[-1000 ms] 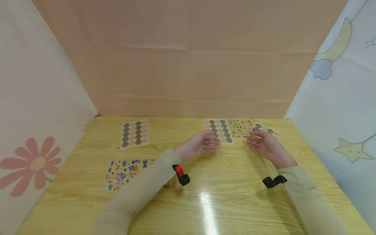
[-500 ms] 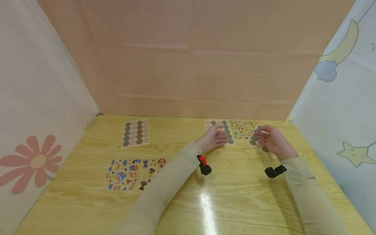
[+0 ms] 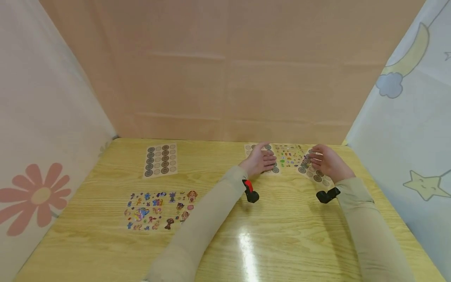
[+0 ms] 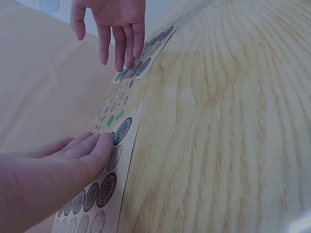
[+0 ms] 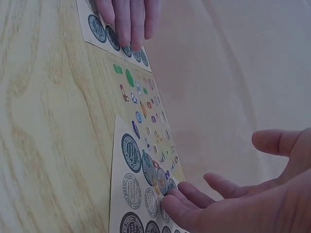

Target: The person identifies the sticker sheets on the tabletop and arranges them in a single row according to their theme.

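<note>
My left hand (image 3: 260, 159) is held over a sheet of round stamp-like stickers (image 3: 249, 149), its fingers extended to the right. In the left wrist view its fingertips lie over the sheet's edge; contact is hard to tell. My right hand (image 3: 327, 161), fingers loosely bent, hovers at another round-sticker sheet (image 3: 316, 176) set at an angle. Between the hands lies a clear sheet of small colourful stickers (image 3: 290, 156), overlapped by the angled sheet in the right wrist view (image 5: 150, 114). Neither hand holds anything.
A third round-sticker sheet (image 3: 161, 160) lies at the back left of the wooden table (image 3: 282, 235). Nearer, a clear sheet of cartoon stickers (image 3: 153, 211) is partly behind the left sleeve. A plain backdrop (image 3: 225, 78) rises along the table's back edge, with printed side panels (image 3: 415, 129).
My left hand has moved right and farther back, uncovering more of the cartoon stickers. My right hand has shifted slightly right and back, showing more of the angled sheet.
</note>
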Available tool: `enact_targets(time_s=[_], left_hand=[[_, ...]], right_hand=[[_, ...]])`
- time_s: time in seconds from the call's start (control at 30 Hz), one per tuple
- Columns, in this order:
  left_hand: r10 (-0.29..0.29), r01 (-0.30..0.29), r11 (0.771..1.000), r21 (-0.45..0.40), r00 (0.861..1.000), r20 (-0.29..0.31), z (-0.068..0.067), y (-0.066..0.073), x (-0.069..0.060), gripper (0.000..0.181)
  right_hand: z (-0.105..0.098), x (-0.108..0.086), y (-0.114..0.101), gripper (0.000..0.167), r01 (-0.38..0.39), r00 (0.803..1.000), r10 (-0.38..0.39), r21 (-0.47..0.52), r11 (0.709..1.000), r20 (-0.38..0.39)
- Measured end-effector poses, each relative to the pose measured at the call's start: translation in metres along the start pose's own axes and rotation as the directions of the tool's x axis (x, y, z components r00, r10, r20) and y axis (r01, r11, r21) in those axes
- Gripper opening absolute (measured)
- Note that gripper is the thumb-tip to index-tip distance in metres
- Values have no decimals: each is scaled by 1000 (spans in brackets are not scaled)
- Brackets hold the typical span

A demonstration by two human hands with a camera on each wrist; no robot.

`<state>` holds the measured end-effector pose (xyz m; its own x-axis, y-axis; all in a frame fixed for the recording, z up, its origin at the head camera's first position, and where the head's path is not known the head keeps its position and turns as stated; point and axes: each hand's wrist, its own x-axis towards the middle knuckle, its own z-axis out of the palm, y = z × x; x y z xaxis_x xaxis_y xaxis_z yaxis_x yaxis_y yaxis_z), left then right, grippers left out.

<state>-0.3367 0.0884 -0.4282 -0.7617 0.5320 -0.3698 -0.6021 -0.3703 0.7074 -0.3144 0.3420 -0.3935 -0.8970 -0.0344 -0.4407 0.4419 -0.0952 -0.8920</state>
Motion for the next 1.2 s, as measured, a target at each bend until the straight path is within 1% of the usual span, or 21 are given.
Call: enact_targets(time_s=[0.1, 0.3, 0.43, 0.53, 0.63, 0.73, 0.83, 0.93, 1.1, 1.2], left_hand=[[-16, 17, 999, -37, 1000, 5, -1, 0, 1, 77], [-41, 42, 998, -46, 999, 23, 2, -4, 3, 80], [-45, 46, 997, -56, 999, 28, 4, -5, 4, 83], [-47, 49, 996, -71, 998, 34, 4, -6, 3, 84], [-48, 51, 995, -83, 998, 37, 3, -7, 2, 84], [-53, 57, 994, -95, 998, 41, 2, -7, 2, 85], [-60, 64, 993, -103, 997, 43, 2, -7, 3, 85], [-66, 70, 991, -113, 997, 41, 1, -8, 4, 85], [-64, 68, 990, -121, 997, 37, 0, -8, 6, 85], [-62, 66, 990, -121, 997, 36, 0, -8, 7, 84]], right_hand=[[1, 3, 0, 14, -10, 1000, 10, -29, 1000, -2], [3, 6, -2, 14, -18, 1000, 18, -75, 997, 3], [3, 6, -5, 20, -26, 1000, 26, -125, 992, -4], [2, 6, -6, 25, -50, 999, 47, -155, 987, -23], [1, 6, -7, 37, -73, 997, 68, -170, 983, -36], [1, 6, -7, 56, -94, 995, 89, -165, 982, -40], [0, 6, -6, 65, -108, 994, 103, -142, 984, -38], [-2, 6, -6, 67, -116, 993, 113, -113, 987, -29], [-7, 7, -4, 68, -132, 991, 133, -52, 990, 6], [-10, 8, -2, 64, -131, 991, 132, -41, 991, 16]])
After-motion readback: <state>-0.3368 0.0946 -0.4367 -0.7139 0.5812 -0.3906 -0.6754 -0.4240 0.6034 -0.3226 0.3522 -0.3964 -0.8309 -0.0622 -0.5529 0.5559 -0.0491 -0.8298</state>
